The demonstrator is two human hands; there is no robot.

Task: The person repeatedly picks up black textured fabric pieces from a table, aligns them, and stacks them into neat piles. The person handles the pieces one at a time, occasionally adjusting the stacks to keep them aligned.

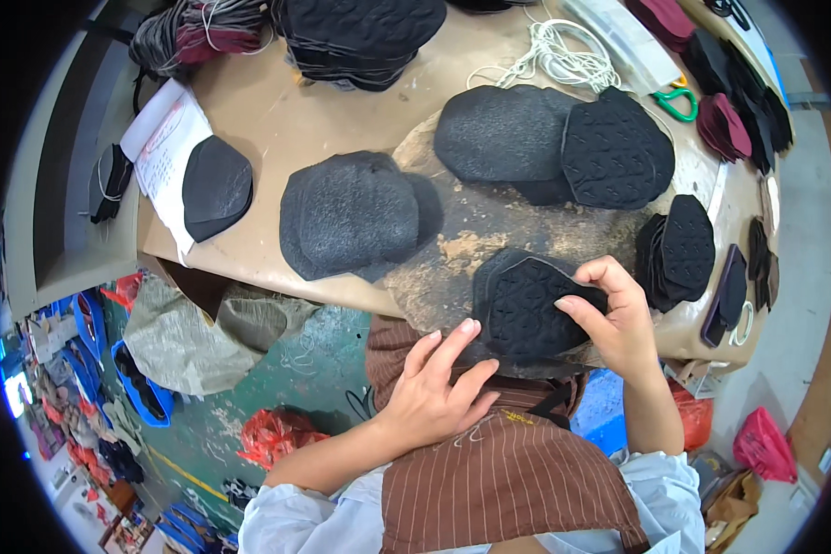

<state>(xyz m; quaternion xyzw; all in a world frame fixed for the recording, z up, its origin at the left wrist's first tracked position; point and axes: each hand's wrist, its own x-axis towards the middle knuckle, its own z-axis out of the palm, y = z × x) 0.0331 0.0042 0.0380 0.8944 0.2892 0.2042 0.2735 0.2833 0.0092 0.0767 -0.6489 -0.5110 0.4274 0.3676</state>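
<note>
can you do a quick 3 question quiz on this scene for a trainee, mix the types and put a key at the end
1. Multiple choice: whose thumb is on the quilted black piece nearest the person?
a) the left hand's
b) the right hand's
c) neither hand's

2. True or false: the bundle of white cord lies farther from the person than that piece.

3. Short answer: what lies partly under the untied stack of smooth black pieces at the left?

Key
1. b
2. True
3. A white sheet of paper
</note>
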